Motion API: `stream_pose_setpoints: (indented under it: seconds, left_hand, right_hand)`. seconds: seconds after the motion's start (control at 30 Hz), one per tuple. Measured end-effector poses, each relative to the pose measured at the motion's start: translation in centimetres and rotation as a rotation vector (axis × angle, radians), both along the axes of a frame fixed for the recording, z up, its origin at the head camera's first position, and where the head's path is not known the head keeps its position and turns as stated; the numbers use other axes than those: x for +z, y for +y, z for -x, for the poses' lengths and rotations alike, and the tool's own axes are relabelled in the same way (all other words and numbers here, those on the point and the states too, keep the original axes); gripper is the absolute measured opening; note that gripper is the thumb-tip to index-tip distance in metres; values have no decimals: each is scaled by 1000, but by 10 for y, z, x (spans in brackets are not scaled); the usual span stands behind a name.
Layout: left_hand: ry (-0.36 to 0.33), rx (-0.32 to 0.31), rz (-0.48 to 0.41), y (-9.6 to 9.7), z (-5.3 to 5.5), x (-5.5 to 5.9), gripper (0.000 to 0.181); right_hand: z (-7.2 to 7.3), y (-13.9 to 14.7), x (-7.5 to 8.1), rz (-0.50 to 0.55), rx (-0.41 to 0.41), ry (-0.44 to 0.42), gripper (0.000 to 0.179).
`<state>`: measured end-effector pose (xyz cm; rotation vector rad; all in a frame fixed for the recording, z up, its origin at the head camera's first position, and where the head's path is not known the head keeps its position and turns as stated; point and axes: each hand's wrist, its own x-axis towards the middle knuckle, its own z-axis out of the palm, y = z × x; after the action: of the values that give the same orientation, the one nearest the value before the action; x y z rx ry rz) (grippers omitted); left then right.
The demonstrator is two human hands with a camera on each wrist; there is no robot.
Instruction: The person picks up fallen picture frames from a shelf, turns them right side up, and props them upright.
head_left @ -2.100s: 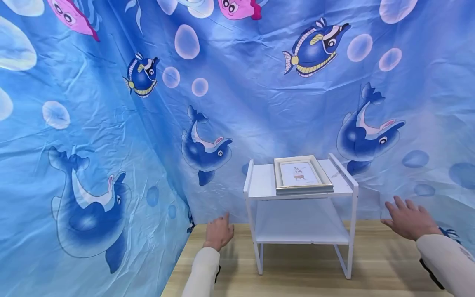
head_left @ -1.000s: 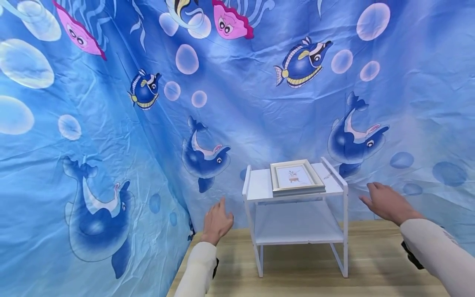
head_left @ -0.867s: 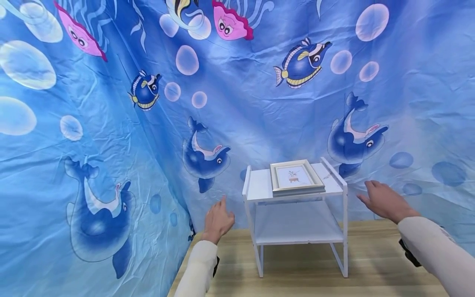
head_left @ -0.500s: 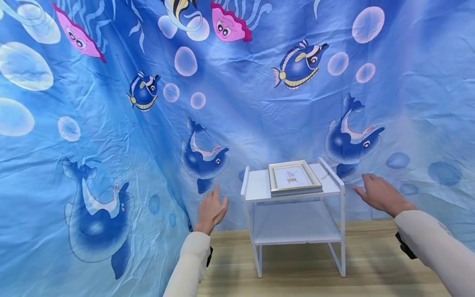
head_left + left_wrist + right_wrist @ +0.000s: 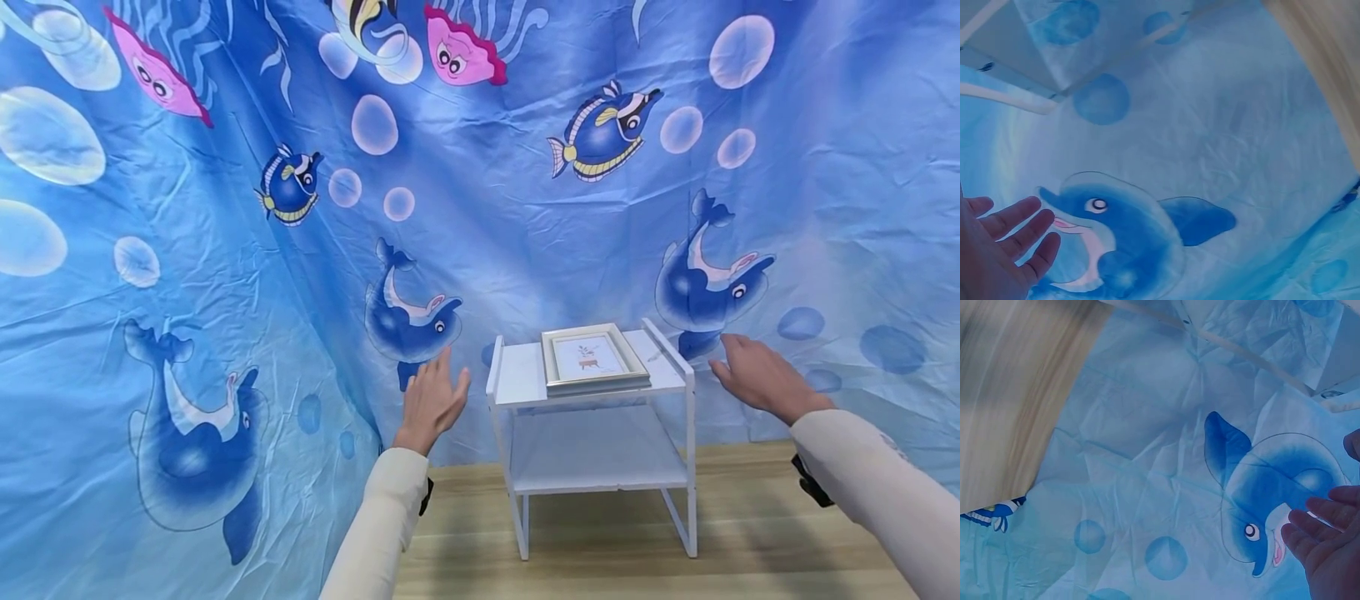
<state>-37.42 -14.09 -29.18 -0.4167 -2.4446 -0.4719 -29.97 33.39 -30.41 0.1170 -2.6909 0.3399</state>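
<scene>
A picture frame (image 5: 596, 358) with a pale silvery border and a small plant drawing lies flat, picture side up, on the top shelf of a white two-tier stand (image 5: 517, 375). My left hand (image 5: 432, 400) is held in the air left of the stand, fingers extended and touching nothing. On the other side, my right hand (image 5: 765, 375) hovers beyond the stand's right rail, also holding nothing. Both wrist views show spread fingers: the left hand (image 5: 1004, 250) at lower left, the right hand (image 5: 1329, 537) at lower right.
Blue sea-print cloth (image 5: 510, 167) with dolphins and fish hangs behind the stand and along the left side. Below is a light wood-grain floor (image 5: 600, 550). The stand's lower shelf (image 5: 600, 450) and raised side rails (image 5: 667, 350) are visible.
Both hands have risen, and the right has come in towards the stand. The head view has shifted slightly. The picture frame stays in place on the stand.
</scene>
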Motion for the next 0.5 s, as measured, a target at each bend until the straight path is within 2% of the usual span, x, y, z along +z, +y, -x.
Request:
stream_pose_setpoints:
  seconds: [0.27, 0.5]
  left_hand:
    - [-7, -40, -10, 17, -7, 25, 65]
    - [-44, -32, 27, 38, -10, 41, 66]
  right_hand:
    - [1, -3, 12, 2, 11, 0, 61]
    - [2, -9, 24, 1, 20, 14, 64]
